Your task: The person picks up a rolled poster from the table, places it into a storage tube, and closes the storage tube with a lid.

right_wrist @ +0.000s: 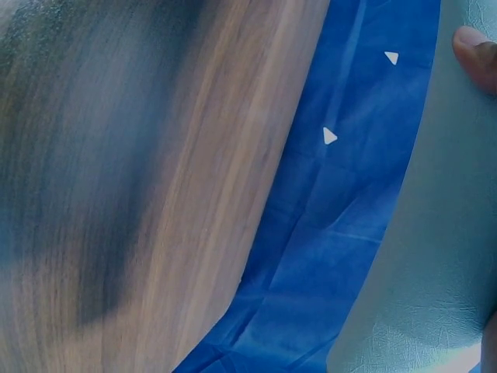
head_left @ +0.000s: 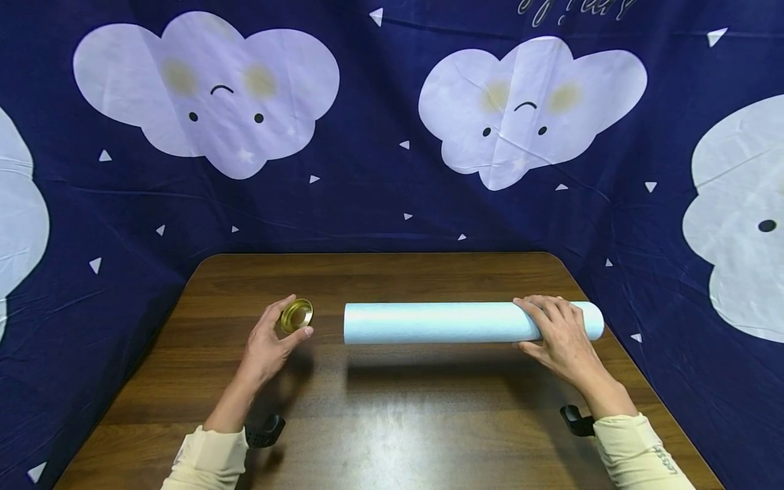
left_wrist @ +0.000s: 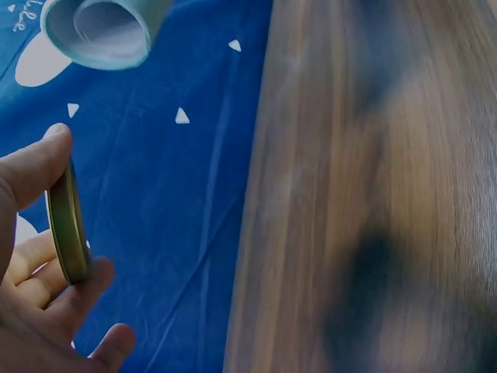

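A shallow gold lid [head_left: 297, 316], round and with a raised rim, is pinched at its edge between the thumb and fingers of my left hand [head_left: 268, 348]. The left wrist view shows this lid [left_wrist: 68, 229] nearly edge-on. My right hand [head_left: 560, 337] grips a long pale blue tube [head_left: 429, 323] near its right end, thumb below and fingers over the top. The tube lies level above the table, its left end pointing toward the lid with a gap between. In the left wrist view the tube's near end [left_wrist: 109, 35] is open and hollow.
A brown wood-grain table [head_left: 380, 401] spreads under both hands, with the tube's shadow on it. Behind and around it hangs a dark blue cloth [head_left: 367, 197] printed with clouds and small white triangles. A black strap-on device [head_left: 266, 431] sits at each wrist.
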Demonstrator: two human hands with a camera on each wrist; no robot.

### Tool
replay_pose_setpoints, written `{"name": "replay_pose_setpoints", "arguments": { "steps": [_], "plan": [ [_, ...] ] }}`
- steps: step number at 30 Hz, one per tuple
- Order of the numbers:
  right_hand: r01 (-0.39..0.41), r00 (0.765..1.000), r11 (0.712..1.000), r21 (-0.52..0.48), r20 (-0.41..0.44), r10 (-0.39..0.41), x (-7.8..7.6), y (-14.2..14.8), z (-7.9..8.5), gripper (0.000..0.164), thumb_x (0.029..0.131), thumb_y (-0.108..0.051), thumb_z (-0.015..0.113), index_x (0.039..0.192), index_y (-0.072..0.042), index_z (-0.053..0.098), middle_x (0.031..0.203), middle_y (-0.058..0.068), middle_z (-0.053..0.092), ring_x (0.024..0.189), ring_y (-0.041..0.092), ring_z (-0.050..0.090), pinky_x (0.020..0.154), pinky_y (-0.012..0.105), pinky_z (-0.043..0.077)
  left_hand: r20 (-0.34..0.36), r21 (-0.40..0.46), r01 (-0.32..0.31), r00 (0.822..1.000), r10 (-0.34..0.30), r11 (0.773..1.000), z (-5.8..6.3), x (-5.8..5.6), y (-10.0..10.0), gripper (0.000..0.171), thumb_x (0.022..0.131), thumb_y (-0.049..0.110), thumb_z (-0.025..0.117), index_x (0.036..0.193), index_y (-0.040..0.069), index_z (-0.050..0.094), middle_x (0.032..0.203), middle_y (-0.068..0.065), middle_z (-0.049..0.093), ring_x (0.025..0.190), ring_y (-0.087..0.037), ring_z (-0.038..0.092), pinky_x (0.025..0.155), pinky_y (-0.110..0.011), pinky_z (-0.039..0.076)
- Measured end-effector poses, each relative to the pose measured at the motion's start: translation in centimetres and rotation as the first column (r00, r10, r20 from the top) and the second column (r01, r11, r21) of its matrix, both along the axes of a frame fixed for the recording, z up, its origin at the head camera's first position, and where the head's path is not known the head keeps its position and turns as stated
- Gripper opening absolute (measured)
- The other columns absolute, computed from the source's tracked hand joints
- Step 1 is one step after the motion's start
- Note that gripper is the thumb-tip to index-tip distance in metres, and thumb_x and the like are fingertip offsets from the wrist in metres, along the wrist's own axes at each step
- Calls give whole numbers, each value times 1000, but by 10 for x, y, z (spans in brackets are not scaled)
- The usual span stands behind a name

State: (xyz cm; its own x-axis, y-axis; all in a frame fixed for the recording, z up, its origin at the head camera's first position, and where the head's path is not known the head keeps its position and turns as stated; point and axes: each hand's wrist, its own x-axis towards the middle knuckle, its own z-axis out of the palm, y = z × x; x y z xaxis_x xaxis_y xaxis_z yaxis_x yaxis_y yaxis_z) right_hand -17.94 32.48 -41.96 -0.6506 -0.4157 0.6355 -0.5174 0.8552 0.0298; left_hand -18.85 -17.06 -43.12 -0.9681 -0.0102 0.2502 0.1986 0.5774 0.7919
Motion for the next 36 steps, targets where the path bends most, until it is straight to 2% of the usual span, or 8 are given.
{"name": "replay_pose_setpoints", "arguments": {
  "steps": [5,9,13,23,26,30,32,36],
  "plan": [
    [2,1000,1000,2,-2,-2,0,0,0,87,50,-22,90,129,-13,55,118,12,57,106,35,48,85,54,33,31,94,63,997,-66,994,6,7,8,68,83,27,72,142,14,41,145,-14,42,135,-35,39,107,-53,34],
    [0,1000,1000,-1,-4,0,0,0,0,86,50,-22,90,129,-12,55,118,13,57,106,36,48,85,54,33,27,188,114,992,-121,976,8,13,15,64,84,21,71,141,15,42,140,-16,49,124,-33,50,91,-29,49],
    [-2,1000,1000,-3,-7,2,0,-1,0,86,50,-22,89,129,-12,55,117,13,57,106,36,48,85,54,33,10,258,157,986,-165,953,8,15,22,62,85,16,70,141,16,43,133,-19,55,120,-34,53,80,-13,48],
    [-11,1000,1000,-12,-27,11,-1,-2,0,87,47,-17,91,127,-11,56,115,13,58,103,36,49,83,53,34,-4,387,267,957,-288,882,2,14,32,60,89,13,65,143,15,39,142,-19,46,126,-35,47,86,-15,48],
    [-13,1000,1000,-11,-24,12,0,-2,0,86,48,-19,90,127,-11,56,116,13,58,104,35,49,83,53,34,-10,409,283,952,-306,867,1,14,35,60,89,11,64,143,14,39,142,-19,46,123,-21,50,87,-15,47],
    [-12,1000,1000,-11,-29,11,-1,-2,-1,86,48,-18,90,127,-11,56,115,13,58,104,36,49,83,53,34,-28,460,311,941,-337,832,0,14,38,60,89,7,62,144,10,38,144,-20,43,121,-3,49,91,-13,45],
    [-11,999,1000,-12,-32,10,-1,-2,0,86,48,-17,90,127,-10,56,115,13,58,103,36,50,82,53,34,-42,475,323,937,-346,819,-1,14,40,60,90,6,61,144,8,37,145,-20,42,120,0,48,93,-12,43],
    [-8,999,1000,-15,-35,7,-1,-3,0,86,47,-15,90,126,-10,57,115,14,59,103,36,50,82,53,34,-45,485,322,938,-344,813,-1,14,43,60,89,5,61,144,8,36,145,-19,42,119,3,48,93,-12,43]
  ]
}}
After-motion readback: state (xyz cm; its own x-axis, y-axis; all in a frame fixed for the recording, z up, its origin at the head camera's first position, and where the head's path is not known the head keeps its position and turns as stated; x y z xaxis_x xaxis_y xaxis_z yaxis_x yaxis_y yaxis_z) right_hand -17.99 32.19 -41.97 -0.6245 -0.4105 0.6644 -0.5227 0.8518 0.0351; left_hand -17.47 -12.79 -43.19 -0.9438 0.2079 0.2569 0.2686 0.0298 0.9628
